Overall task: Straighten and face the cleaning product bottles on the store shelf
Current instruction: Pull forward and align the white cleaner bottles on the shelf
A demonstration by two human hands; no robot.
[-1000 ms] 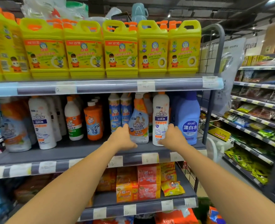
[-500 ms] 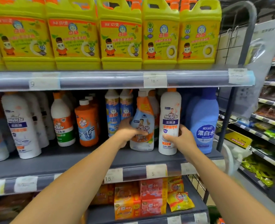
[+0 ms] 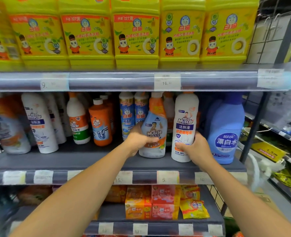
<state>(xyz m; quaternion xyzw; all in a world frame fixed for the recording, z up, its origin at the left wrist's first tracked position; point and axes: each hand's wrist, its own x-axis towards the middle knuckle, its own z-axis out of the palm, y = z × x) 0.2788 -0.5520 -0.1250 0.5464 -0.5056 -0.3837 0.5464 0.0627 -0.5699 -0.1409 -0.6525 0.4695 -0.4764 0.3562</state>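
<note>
Middle shelf (image 3: 83, 159), facing step in hand. Far outboard of the left grip stood a white Mr Muscle bottle (image 3: 38, 124), a white-and-green bottle (image 3: 78, 122) and an orange drain-cleaner bottle (image 3: 101, 124), labels roughly forward, not touched. Just behind the left grip, two blue-label bottles (image 3: 132, 115) sat further back on the shelf.

Left hand (image 3: 139, 139) was wrapped around the lower left side of the spray bottle (image 3: 154, 130), thumb across the front of the label, holding it. That bottle leaned a little, top tilted to the right, base on the shelf or barely off it; couldn't tell which. Just beside it, the right hand (image 3: 195, 147) was closed on the lower body of the white toilet-cleaner bottle (image 3: 185, 125), fingers reaching round the front, bottle upright with label forward. The two held bottles were close, near touching at shoulder height. Outboard of the right grip the blue bleach bottle (image 3: 225, 130) stood just beside, untouched.

Judgement: both front bottles mid-adjustment. Next move probably called for setting the spray bottle upright, twisting its label square to the aisle, and bringing both bases level with the shelf's front edge. Risk: knocking the blue-label pair behind.
</note>
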